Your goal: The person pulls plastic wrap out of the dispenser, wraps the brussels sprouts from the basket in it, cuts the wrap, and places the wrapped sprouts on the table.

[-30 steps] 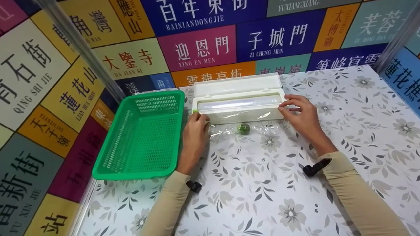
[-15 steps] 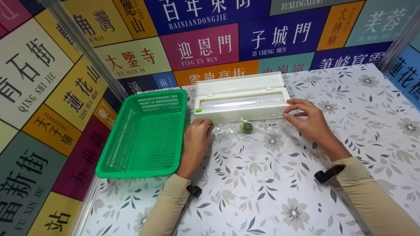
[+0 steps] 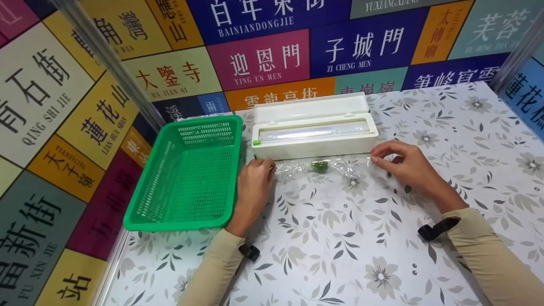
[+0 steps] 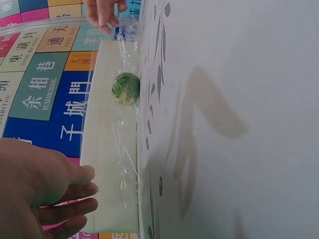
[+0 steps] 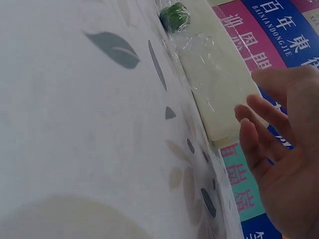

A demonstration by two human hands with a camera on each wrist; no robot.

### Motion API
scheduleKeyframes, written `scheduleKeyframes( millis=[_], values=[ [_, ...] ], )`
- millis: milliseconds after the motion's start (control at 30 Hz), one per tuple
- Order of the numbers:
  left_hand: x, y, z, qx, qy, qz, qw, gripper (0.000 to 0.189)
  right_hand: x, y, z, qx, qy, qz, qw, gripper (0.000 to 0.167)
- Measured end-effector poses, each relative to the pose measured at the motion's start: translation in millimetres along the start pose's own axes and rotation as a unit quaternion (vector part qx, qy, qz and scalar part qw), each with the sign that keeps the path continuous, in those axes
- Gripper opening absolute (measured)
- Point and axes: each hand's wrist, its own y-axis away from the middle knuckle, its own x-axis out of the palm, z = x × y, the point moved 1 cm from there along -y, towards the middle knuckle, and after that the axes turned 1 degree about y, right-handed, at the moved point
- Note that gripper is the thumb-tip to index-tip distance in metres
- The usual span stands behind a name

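Observation:
A small green Brussels sprout (image 3: 319,166) lies in front of a white cling film box (image 3: 314,147), among wrinkled clear cling film (image 3: 291,167). My left hand (image 3: 254,180) pinches the film's left end near the box's front left corner. At the other end, the thumb and index finger of my right hand (image 3: 406,165) meet on the film's right end, just off the box's right corner. In the left wrist view, film stretches along both sides of the sprout (image 4: 126,88). Whether film covers its top fully is hard to tell.
The box's lid (image 3: 310,106) stands raised, and a roll of film (image 3: 314,131) lies inside beside a green slider (image 3: 256,143). A green plastic basket (image 3: 195,182) sits close to my left hand. Sign-printed walls (image 3: 263,59) border the flowered table (image 3: 340,255).
Both hands have come off the box's front edge toward me, bringing the film down over the sprout. My right hand has also shifted outward. Box and basket stay in place.

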Motion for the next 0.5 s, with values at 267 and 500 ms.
scheduleKeyframes(
  millis=[267,500],
  values=[
    [1.5,0.5,3.0,0.002,-0.002,0.010,0.9999,0.003,-2.8,3.2,1.3,0.000,-0.071,0.084,0.9939,0.019],
    [4.9,1.3,5.7,0.005,-0.014,0.019,0.9997,0.006,-1.0,4.3,-3.1,-0.005,-0.077,0.122,0.9896,0.016]
  ],
)
